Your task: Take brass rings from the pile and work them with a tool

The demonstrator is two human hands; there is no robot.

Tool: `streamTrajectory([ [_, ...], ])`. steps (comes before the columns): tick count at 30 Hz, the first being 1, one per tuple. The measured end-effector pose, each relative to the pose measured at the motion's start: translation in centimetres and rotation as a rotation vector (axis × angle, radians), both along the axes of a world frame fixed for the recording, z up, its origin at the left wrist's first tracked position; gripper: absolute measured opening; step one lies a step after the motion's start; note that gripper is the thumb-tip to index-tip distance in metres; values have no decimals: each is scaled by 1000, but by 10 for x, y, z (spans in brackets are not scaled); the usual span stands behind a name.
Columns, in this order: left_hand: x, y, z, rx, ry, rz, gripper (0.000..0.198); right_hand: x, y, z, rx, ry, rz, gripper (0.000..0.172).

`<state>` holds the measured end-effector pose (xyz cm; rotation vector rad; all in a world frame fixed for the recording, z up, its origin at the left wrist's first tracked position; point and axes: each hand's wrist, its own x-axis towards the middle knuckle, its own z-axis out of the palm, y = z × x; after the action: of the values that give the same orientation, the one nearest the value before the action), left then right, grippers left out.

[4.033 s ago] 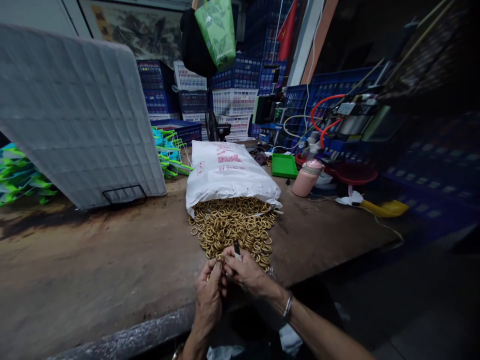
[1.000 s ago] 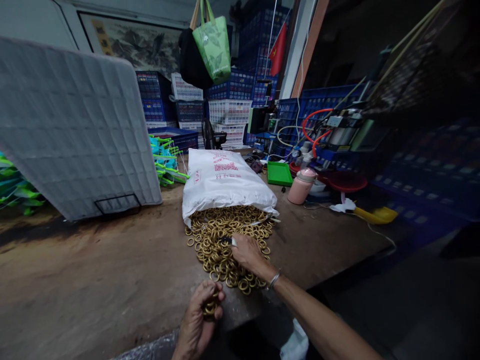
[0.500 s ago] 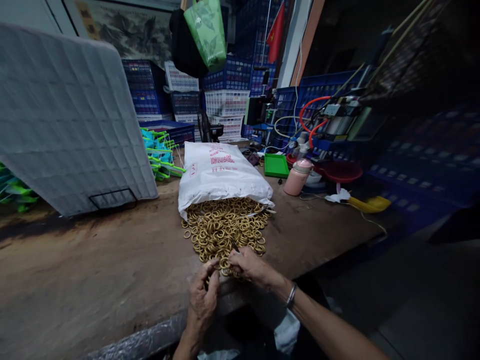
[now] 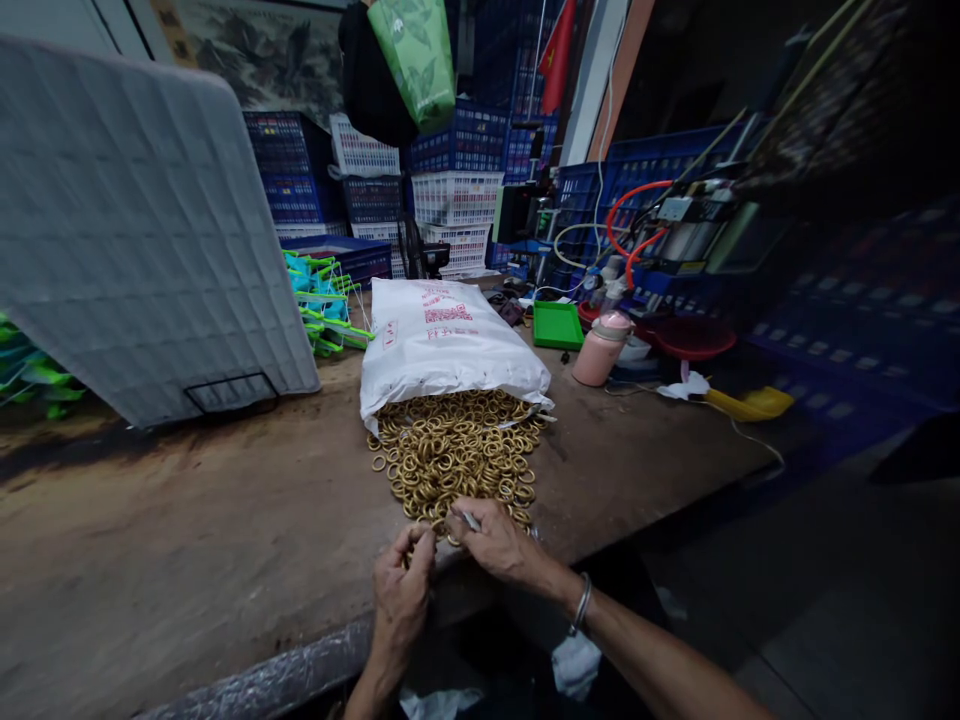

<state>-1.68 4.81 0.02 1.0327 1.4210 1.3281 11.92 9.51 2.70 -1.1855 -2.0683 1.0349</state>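
A heap of gold-coloured metal rings [image 4: 457, 450] spills from the mouth of a white sack [image 4: 446, 340] lying on the worn wooden table [image 4: 187, 540]. My left hand [image 4: 401, 590] is at the table's near edge with its fingers closed on a bunch of rings. My right hand [image 4: 495, 540], a bracelet on its wrist, rests on the near end of the heap, pinching a small dark tool with a pale tip [image 4: 469, 518]. The two hands meet fingertip to fingertip.
A grey quilted panel [image 4: 142, 220] leans at the left of the table, with green and blue plastic frames [image 4: 326, 295] behind it. A green tray [image 4: 559, 325], a pink bottle [image 4: 600, 348], a red bowl [image 4: 694, 338] and stacked blue and white crates [image 4: 457, 200] stand beyond.
A second ago my right hand reached into the heap while my left hand waited near the edge with rings. Both hands have come together at the near end of the heap.
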Motion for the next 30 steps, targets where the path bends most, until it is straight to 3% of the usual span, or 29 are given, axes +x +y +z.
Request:
streamTrajectory([
  [3,-1,0,2,171,179,28,18,-5,2,1,-57,0,-22,29],
  [5,-1,-1,1,187,175,22,17,-8,3,-1,-77,-7,-43,30],
  [11,2,-2,0,-192,-301,-116,30,-13,5,-5,-67,-35,-65,27],
  [17,0,-4,6,-264,-531,-128,28,-15,6,-6,-96,22,-38,32],
  [21,1,-4,9,-247,-515,-114,30,-13,7,-9,-88,28,-38,29],
  [25,1,-2,4,-198,-430,-96,30,-10,1,-7,90,-175,-26,11],
  [30,0,-4,-5,-105,-227,-101,30,-8,-7,-3,212,-466,61,23],
])
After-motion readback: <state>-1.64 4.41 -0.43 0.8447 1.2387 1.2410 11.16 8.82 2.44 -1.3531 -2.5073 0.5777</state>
